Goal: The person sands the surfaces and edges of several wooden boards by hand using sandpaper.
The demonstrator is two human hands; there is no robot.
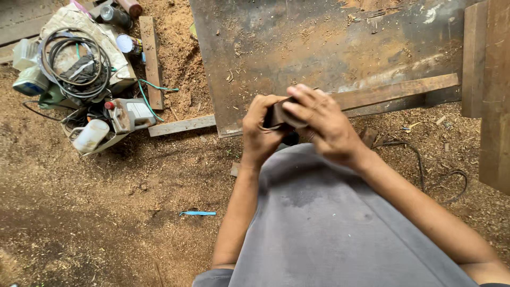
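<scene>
Hands meet in front of the grey shirt (pixel 329 223), both wrapped around one small dark brown block (pixel 277 114), held above the sawdust floor (pixel 106 212) at the near edge of a large dark panel (pixel 319 48). The left hand (pixel 261 135) cups the block from the left and from below, its fingers curled shut on it. The right hand (pixel 321 125) lies over the top, fingers folded down on the block's right end. Most of the block is hidden by those fingers; it looks like a piece of wood, though too little shows to be sure.

A long wooden strip (pixel 396 91) lies across the panel just behind the hands, partly covered by the right hand. Planks (pixel 486 79) at the right are cut off by the frame edge. A black cable (pixel 425 170) loops on the sawdust to the right of the right forearm, one end lost from view.

Well apart at upper left sits a cluttered pile: coiled cable (pixel 74 61), a white jug (pixel 90 135), small cans (pixel 125 42), much of it overlapping and hard to separate. A blue strip (pixel 197 213) lies alone on the floor, left of the left forearm.
</scene>
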